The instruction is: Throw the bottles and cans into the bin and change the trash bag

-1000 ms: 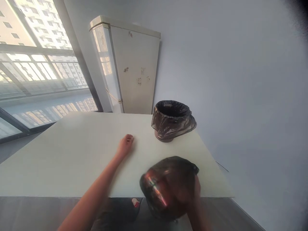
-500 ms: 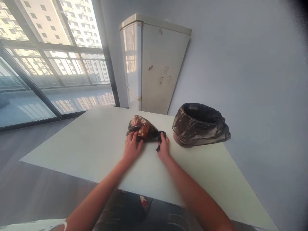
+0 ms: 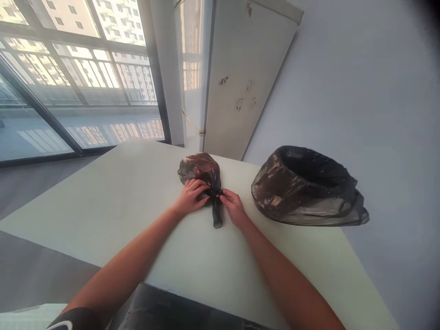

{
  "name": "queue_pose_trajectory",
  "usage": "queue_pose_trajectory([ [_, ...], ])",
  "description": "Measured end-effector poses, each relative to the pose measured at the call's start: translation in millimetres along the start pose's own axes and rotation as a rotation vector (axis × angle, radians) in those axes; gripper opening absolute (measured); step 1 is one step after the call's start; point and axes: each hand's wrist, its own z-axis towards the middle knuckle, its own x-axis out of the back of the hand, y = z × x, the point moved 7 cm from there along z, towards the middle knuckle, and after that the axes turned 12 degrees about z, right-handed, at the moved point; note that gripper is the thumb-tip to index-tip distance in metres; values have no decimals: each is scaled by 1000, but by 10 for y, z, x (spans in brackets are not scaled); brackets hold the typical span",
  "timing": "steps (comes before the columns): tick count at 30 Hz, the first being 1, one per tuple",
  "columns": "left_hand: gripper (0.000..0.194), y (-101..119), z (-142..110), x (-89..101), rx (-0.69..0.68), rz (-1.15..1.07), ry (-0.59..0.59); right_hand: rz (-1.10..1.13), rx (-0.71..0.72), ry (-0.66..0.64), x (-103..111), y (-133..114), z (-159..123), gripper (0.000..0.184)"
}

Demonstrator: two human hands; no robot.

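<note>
A filled black plastic bag (image 3: pixel 200 166) lies on the white table, with reddish contents showing through its thin film. Its neck is gathered into a knot, and a flat tail of plastic hangs from it toward me. My left hand (image 3: pixel 193 197) rests against the near side of the bag, its fingers curled onto the plastic beside the knot. My right hand (image 3: pixel 233 204) pinches the plastic at the knot from the right. To the right of that hand stands a bin lined with a black bag (image 3: pixel 285 192), its liner folded over the rim.
The white table (image 3: pixel 137 183) reaches to the wall on the right. Behind it stands a fridge (image 3: pixel 240 82) with worn spots on its side. Large glass doors (image 3: pixel 85 91) are at the left. A dark surface (image 3: pixel 178 307) shows below the table's near edge.
The view has moved closer and lower. The bag's neck has turned, so its tail now points toward me. My right hand has shifted to the knot, and my left hand has come nearer to it.
</note>
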Motion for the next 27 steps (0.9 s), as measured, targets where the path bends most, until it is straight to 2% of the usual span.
queue_pose_trajectory([
  [3, 23, -16, 43, -27, -5, -28, 0, 27, -4, -38, -16, -14, -12, 46],
  [7, 26, -163, 7, 94, 124, -71, 154, 26, 29, -47, -2, -43, -23, 41],
  [9, 26, -204, -19, 155, 171, -73, 203, -6, 27, -100, -45, -31, -27, 49],
  [11, 26, -181, -24, 176, 173, -97, 201, -54, 38, -155, -106, -24, -29, 54],
  [14, 26, -49, -5, 142, 106, -157, 137, -157, 143, -176, -163, -89, -30, 36],
  [15, 27, -2, 1, 128, 77, -166, 119, -181, 178, -170, -167, -116, -31, 36],
  [17, 26, 53, 9, 126, 37, -145, 125, -193, 209, -145, -146, -148, -30, 39],
  [20, 24, -11, 6, 187, 79, -38, 213, -118, 195, -8, -2, -136, -19, 38],
  [23, 26, -160, -21, 287, 192, 35, 319, -52, 191, 128, 155, -97, -9, 43],
  [27, 29, -323, -121, 469, 399, 48, 497, -36, 240, 205, 240, -111, 2, 46],
])
